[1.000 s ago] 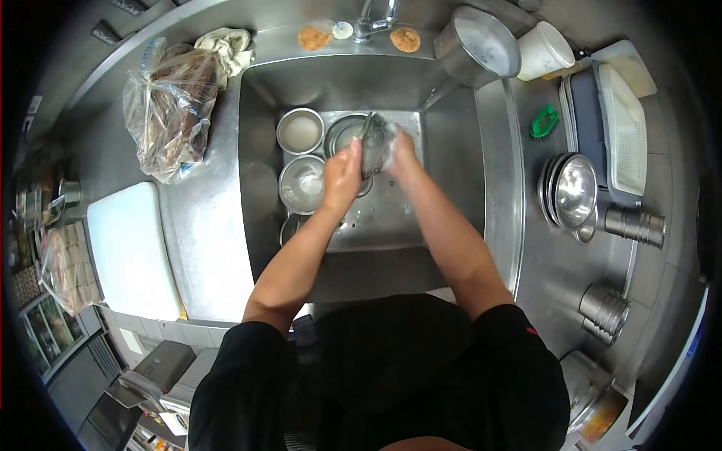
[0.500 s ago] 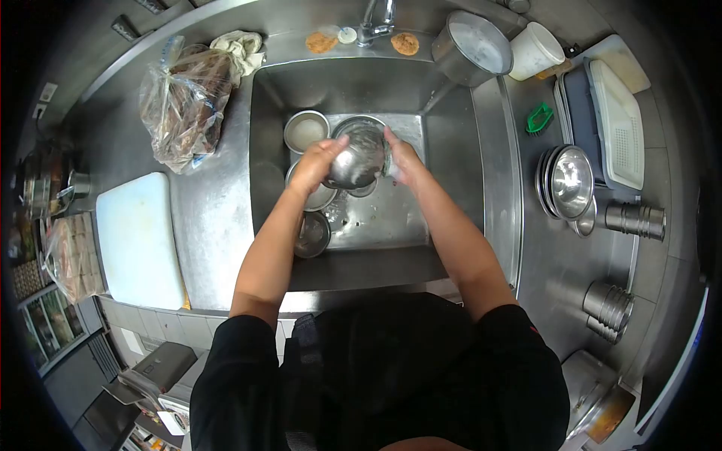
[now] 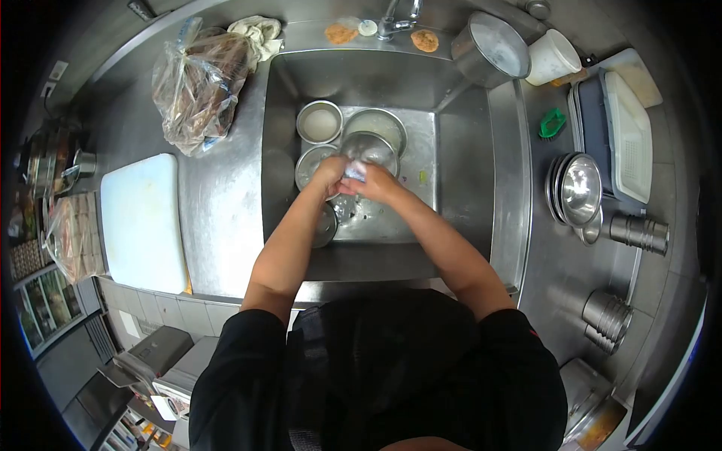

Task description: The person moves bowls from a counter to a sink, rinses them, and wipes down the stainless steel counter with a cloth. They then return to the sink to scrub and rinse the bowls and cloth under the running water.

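A shiny metal bowl [image 3: 380, 146] is over the middle of the sink, in front of a larger round bowl [image 3: 376, 119] that holds cloudy water. My left hand [image 3: 329, 177] is closed at the near left rim of the shiny bowl. Closed around a whitish scrub pad [image 3: 355, 171], my right hand [image 3: 377, 184] presses at the near rim, close against the left fingers. The fingertips partly hide each other. To the left are a small round pan [image 3: 320, 122] with cloudy liquid, another pan [image 3: 307, 165] and a darker bowl [image 3: 325, 227], partly covered by my left arm.
The steel sink [image 3: 466, 165] surrounds the bowls, with a faucet [image 3: 391, 28] behind. Right are a tall pot [image 3: 492, 52], a green brush [image 3: 553, 122], stacked bowls [image 3: 580, 189] and metal cups [image 3: 639, 233]. Left are a plastic bag [image 3: 201, 94] and a white cutting board [image 3: 143, 222].
Both hands have come closer together at the bowl's near rim. The bowl has moved down and tipped over, uncovering the larger bowl behind. The whole view has shifted slightly.
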`<state>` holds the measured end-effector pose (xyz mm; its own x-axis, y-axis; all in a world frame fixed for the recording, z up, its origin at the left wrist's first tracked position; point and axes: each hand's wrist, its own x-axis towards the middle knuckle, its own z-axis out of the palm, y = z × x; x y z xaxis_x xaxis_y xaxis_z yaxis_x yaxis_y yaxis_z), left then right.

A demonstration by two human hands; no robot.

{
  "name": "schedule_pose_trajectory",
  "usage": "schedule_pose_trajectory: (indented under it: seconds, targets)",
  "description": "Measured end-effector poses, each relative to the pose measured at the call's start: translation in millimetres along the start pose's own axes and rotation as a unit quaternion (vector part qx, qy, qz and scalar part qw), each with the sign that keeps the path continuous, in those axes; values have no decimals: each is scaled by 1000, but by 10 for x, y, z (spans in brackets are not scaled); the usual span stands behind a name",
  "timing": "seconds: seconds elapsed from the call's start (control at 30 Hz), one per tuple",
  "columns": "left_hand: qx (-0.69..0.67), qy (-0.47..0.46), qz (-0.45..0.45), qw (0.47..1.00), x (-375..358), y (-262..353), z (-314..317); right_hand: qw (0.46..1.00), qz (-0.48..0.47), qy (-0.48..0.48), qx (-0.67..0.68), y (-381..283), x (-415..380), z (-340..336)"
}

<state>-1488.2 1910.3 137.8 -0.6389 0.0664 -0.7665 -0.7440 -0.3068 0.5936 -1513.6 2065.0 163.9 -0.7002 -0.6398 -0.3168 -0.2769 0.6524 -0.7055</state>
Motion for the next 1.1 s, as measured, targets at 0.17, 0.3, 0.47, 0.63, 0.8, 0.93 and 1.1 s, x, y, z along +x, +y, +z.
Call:
schedule_pose_trajectory:
  seconds: [0.17, 0.3, 0.47, 0.63, 0.8, 0.93, 1.1]
  targets:
    - [27, -54, -45, 997, -80, -113, -149, 966, -112, -61, -225, 347, -34, -205]
    - [4, -26, 25, 999, -240, 99, 17, 998, 3, 57, -16, 52, 106, 53]
    - [63, -20, 21, 998, -364, 54, -268, 951, -155, -34, -267, 219, 4, -127]
    - [204, 70, 24, 976, -139, -21, -441, 943, -123, 182, -250, 224, 263, -199]
    - [486, 188, -3, 853, 188, -32, -852, 971, 112, 148, -150, 597, 43, -283]
    - [613, 275, 134, 728, 23, 266, -221, 966, 197, 146, -77, 871, -361, -229]
    - [638, 118, 248, 720, 1073, 66, 273, 971, 230, 68, 8, 791, -800, -233]
